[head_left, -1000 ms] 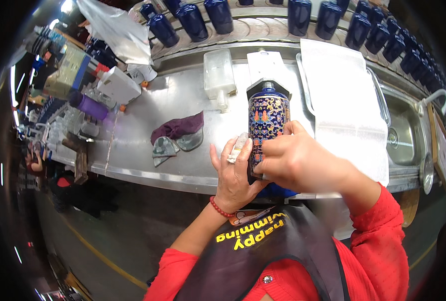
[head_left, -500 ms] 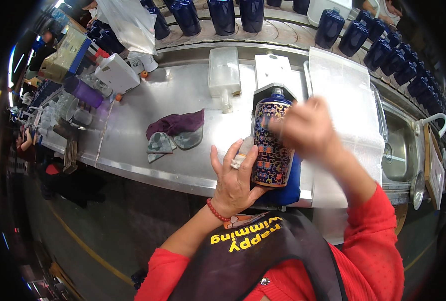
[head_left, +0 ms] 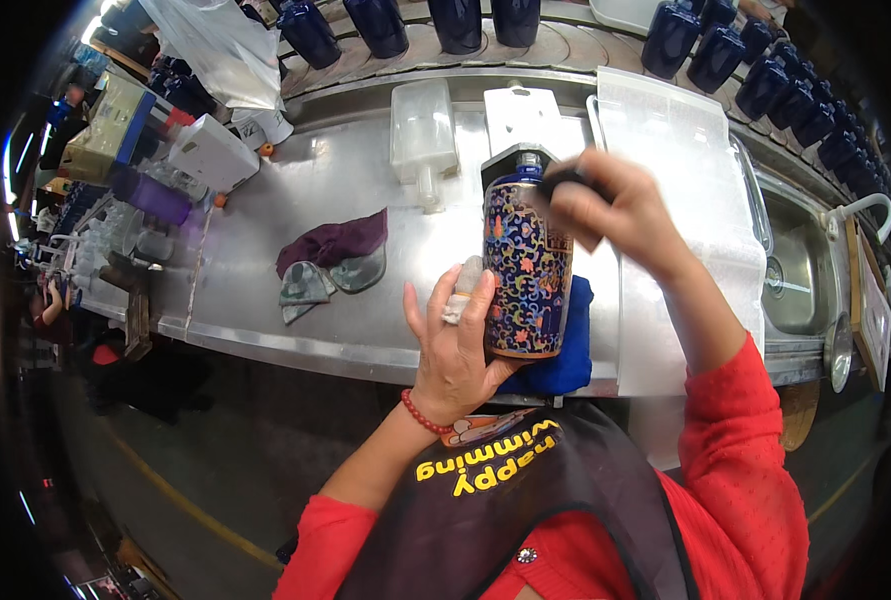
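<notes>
A dark blue bottle (head_left: 527, 285) with a colourful floral pattern lies with its neck away from me. Under it are a blue cloth (head_left: 577, 345) and a grey angular rest (head_left: 503, 160). My left hand (head_left: 450, 350) steadies the bottle, thumb at its base and fingers along its left side. One finger wears a grey-white wrap (head_left: 462, 292). Over the bottle's upper right, my right hand (head_left: 615, 205) is closed on a dark scraper-like tool (head_left: 573, 190), blurred by motion. A clear empty bottle (head_left: 423, 135) lies beyond on the metal bench (head_left: 255, 250).
Left of the bottle lie a purple cloth (head_left: 330, 245) and a grey patterned cloth (head_left: 305, 290). White sheeting (head_left: 665, 230) covers the right side, beside a sink (head_left: 795, 300). Plain blue bottles (head_left: 455, 25) stand along the conveyor (head_left: 425, 58). A purple cylinder (head_left: 150, 195) stands far left.
My right hand has moved slightly up and the dark tool in it now shows. The bottle's view has shifted a little left and up, with the whole scene.
</notes>
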Demonstrator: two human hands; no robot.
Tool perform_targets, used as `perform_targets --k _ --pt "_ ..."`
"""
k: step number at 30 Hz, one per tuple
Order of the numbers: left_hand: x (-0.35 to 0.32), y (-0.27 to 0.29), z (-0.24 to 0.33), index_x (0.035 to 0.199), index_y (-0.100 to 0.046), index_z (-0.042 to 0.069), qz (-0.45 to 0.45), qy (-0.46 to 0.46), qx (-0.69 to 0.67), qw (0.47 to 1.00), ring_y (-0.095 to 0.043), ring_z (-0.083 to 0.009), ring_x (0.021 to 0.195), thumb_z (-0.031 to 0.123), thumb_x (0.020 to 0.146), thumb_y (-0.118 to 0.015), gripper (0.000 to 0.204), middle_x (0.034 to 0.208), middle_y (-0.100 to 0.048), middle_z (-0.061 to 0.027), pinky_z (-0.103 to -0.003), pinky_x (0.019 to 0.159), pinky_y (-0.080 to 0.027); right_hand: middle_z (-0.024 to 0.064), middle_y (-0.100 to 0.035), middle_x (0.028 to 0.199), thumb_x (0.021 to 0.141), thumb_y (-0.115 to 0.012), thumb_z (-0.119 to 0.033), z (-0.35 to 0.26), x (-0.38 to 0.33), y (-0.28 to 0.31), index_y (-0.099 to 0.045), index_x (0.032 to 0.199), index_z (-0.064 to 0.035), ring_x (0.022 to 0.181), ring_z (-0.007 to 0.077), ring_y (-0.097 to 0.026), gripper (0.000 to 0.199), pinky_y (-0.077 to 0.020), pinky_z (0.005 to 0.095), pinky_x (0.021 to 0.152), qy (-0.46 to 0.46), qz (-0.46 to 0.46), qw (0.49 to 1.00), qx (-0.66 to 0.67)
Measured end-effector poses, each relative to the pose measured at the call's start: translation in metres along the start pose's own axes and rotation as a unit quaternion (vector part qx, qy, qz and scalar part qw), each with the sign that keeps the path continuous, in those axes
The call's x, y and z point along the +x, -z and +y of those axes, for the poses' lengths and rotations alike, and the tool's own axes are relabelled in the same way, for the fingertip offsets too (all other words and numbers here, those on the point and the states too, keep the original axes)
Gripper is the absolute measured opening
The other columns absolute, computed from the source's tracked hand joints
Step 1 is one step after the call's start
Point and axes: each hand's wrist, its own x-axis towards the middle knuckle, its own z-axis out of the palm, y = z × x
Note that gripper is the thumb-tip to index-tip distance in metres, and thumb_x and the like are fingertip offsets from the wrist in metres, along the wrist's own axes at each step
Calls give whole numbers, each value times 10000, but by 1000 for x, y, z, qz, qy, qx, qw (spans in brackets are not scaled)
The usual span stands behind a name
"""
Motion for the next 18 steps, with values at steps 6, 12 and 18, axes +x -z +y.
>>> perform_targets --k 6,12,18 --pt "-4 -1 -6 1535 -362 3 -29 12 -28 999 -388 -414 1419 592 826 -757 1003 1515 -484 -156 -714 1145 -65 45 -547 775 783 -752 -84 -9 -36 -16 -717 971 -106 720 231 -586 192 -440 389 736 379 -204 868 -249" --pt "0 3 2 1516 -392 -6 -33 -3 29 999 -408 -436 1396 559 813 -797 989 1486 -503 -173 -677 1176 -78 19 -543 744 776 -744 -78 11 -6 -5 -706 944 -132 694 185 -551 180 -413 346 757 406 119 790 -443" --pt "1 6 4 1506 -412 -16 -29 15 6 999 -437 -441 1372 538 817 -803 966 1432 -549 -176 -668 1182 -71 37 -529 743 795 -748 -94 -4 -3 -9 -693 927 -78 687 178 -570 143 -443 344 767 143 -49 984 -94"
